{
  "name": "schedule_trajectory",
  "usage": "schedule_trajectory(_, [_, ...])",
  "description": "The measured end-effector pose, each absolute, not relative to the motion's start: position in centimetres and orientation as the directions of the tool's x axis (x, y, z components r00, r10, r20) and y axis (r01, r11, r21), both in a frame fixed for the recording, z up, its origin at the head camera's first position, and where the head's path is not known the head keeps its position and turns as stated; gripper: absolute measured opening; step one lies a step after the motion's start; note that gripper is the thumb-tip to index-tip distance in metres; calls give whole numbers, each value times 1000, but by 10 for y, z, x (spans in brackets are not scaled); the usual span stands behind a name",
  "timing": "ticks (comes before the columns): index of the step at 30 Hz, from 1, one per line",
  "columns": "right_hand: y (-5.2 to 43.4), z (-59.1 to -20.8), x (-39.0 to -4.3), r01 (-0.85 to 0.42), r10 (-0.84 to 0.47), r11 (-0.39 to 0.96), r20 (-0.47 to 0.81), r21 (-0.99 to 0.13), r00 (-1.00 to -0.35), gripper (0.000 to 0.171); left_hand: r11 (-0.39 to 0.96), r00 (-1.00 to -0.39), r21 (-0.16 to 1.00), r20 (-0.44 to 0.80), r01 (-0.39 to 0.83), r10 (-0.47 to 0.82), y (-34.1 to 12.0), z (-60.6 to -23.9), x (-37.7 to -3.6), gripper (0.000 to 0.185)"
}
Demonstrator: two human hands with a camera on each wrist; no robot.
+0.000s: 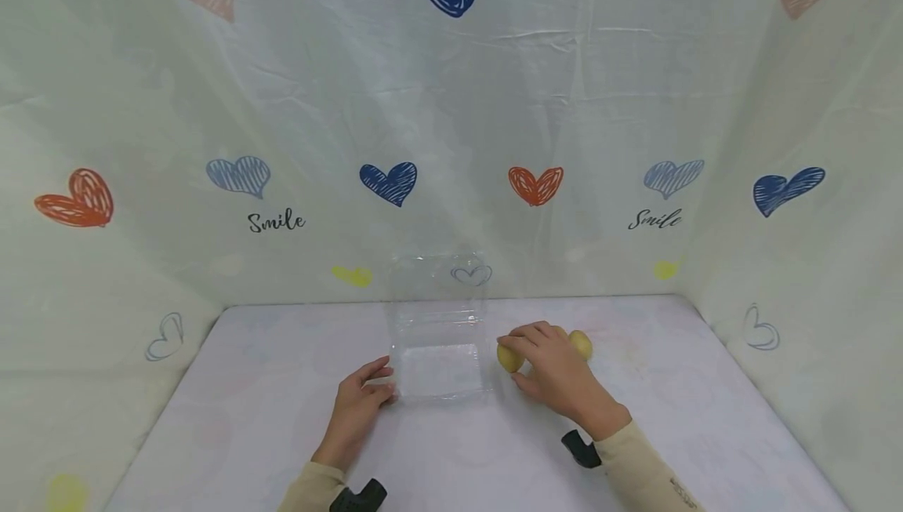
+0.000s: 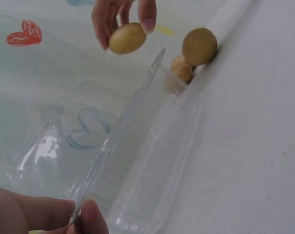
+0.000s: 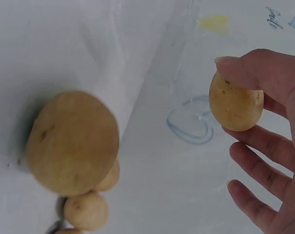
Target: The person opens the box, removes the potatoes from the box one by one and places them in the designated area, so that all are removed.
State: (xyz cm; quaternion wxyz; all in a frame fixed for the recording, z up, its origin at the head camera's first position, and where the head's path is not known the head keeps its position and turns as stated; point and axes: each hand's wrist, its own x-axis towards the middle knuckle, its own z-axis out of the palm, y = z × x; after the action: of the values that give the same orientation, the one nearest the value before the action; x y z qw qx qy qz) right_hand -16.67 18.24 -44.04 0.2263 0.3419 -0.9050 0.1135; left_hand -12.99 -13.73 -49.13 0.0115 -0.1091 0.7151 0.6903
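A potato (image 3: pixel 236 103) is pinched between the thumb and fingertips of my right hand (image 1: pixel 553 367), held up off the table to the right of a clear plastic clamshell box (image 1: pixel 440 396). That box stands with its lid (image 1: pixel 437 277) raised at the back. At its left front side, my left hand (image 1: pixel 357 410) pinches the rim, thumb and finger meeting on the thin edge in the left wrist view. Other potatoes (image 3: pixel 72 141) lie on the table beyond the right hand, partly hidden by it in the head view. I see no potato inside the box.
A white table (image 1: pixel 268 418) carries everything. Behind it hangs a pale cloth backdrop (image 1: pixel 458 104) printed with hearts and words, which also runs down both sides. A dark wrist device (image 1: pixel 582 448) sits by the right sleeve, another (image 1: pixel 358 496) by the left.
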Motion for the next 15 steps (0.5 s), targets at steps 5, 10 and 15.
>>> schedule_trajectory(5, [202,-446,-166,-665,-544,746,542,-39,-641,56,25,-974,984,-173,-179,-144,-137,-491,-130,52])
schedule_trajectory(10, [217,-451,-162,-640,-507,765,538,-80,-674,58,24,-972,983,-176,-182,-153,-137,-490,-129,52])
schedule_trajectory(15, [231,-454,-159,-603,-482,793,511,-92,-712,58,27,-972,983,-174,-180,-157,-137,-490,-129,52])
